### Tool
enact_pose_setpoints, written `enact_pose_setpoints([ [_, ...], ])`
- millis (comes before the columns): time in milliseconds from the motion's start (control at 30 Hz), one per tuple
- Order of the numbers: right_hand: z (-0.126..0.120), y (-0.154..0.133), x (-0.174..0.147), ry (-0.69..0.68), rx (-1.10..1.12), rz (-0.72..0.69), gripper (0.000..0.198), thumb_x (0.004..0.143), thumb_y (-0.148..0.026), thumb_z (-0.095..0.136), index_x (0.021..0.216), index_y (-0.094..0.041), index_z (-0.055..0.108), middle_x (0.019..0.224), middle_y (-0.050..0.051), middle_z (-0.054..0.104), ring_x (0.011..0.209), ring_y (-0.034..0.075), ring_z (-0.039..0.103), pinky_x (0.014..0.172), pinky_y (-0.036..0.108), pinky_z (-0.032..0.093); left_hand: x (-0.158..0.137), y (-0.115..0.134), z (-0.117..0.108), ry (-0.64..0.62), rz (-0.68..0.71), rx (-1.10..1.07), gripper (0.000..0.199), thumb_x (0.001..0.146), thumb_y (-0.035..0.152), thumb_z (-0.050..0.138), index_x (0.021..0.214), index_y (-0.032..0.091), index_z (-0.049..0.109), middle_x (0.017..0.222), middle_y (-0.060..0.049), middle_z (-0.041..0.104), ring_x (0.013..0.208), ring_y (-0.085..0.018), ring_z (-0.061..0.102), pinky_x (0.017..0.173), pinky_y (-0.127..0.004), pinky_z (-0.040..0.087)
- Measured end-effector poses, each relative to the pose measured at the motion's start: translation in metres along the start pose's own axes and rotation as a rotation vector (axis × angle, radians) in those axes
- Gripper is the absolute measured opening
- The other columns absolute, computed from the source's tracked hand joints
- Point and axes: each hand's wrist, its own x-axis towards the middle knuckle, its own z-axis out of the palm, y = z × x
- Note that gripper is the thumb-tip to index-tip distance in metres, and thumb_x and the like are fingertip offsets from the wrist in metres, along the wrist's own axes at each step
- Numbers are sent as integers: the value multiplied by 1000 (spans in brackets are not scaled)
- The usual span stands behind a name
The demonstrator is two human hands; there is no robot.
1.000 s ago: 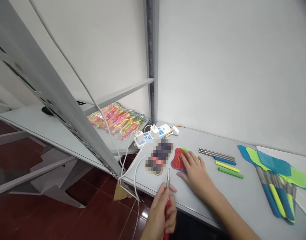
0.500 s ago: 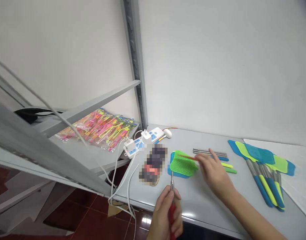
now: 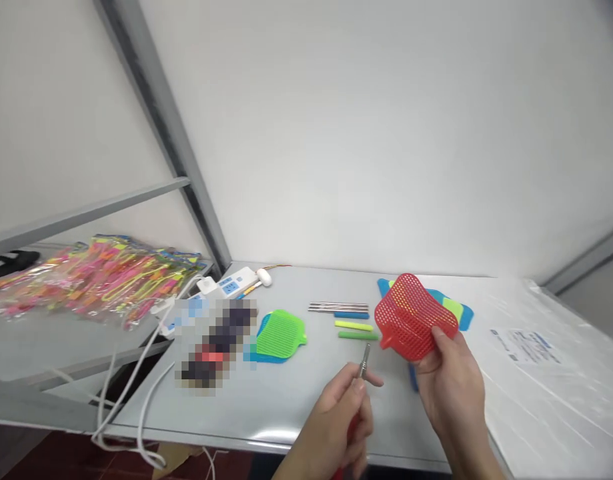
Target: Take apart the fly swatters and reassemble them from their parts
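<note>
My left hand (image 3: pixel 343 417) is closed around the red handle (image 3: pixel 353 427) of a metal rod (image 3: pixel 365 360), whose bare end points up. My right hand (image 3: pixel 456 380) pinches a red mesh fly swatter head (image 3: pixel 411 317) by its edge, its short socket pointing left toward the rod, apart from it. Beyond my hands lie several thin metal rods (image 3: pixel 339 307), with a blue handle (image 3: pixel 351 315), a yellow handle (image 3: pixel 353 326) and a green handle (image 3: pixel 358 335). A green swatter head (image 3: pixel 281 333) rests on a blue one. Blue and yellow swatters (image 3: pixel 465 317) are partly hidden behind the red head.
At left stand white power strips (image 3: pixel 239 283) with trailing cables (image 3: pixel 146 407), beside a pixelated object (image 3: pixel 219 347). Bagged colourful items (image 3: pixel 131 273) lie on the side shelf past a metal post (image 3: pixel 156 113). White wrapping with a label (image 3: pixel 526 347) covers the right side.
My right hand has brought the red swatter head from above the green one to the right and turned its face into view. The camera view has swung right. The rod stays in my left hand.
</note>
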Motion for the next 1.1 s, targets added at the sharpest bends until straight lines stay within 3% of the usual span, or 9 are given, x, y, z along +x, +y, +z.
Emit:
enact_pose_setpoints([
  [167,-25,-39,8,-59,-41,-26,38,89,-33,59,125,-23,53,114,5,67,104,19,63,90,37,51,15,-15,48,7,26,82,27,96,45,42,106,21,49,57,10,41,31,-1,20,33,-15,34],
  [333,-46,-56,-2,-109,-160,-50,31,91,-35,56,121,-26,54,121,5,63,107,20,61,86,33,53,8,-18,67,42,1,247,32,97,47,39,110,20,51,60,8,41,39,-3,27,38,-15,31],
  [567,-49,-52,-11,-69,-272,-201,33,94,-34,47,127,-26,47,121,8,61,112,23,59,85,37,53,-4,-13,63,79,9,401,35,98,49,35,110,21,53,61,7,41,44,-6,31,42,-18,30],
  [833,-39,-46,-21,-147,-229,-166,31,93,-35,52,122,-28,50,122,9,60,102,24,64,80,39,56,-20,-4,50,86,24,468,37,98,49,36,113,20,53,61,6,39,50,-8,32,46,-19,28],
  [1100,-40,-51,-28,-211,-294,-169,30,90,-35,56,119,-26,52,116,9,64,98,22,64,78,37,56,-28,-3,44,65,-21,449,38,97,52,35,100,20,56,62,7,33,49,-8,27,45,-20,27],
])
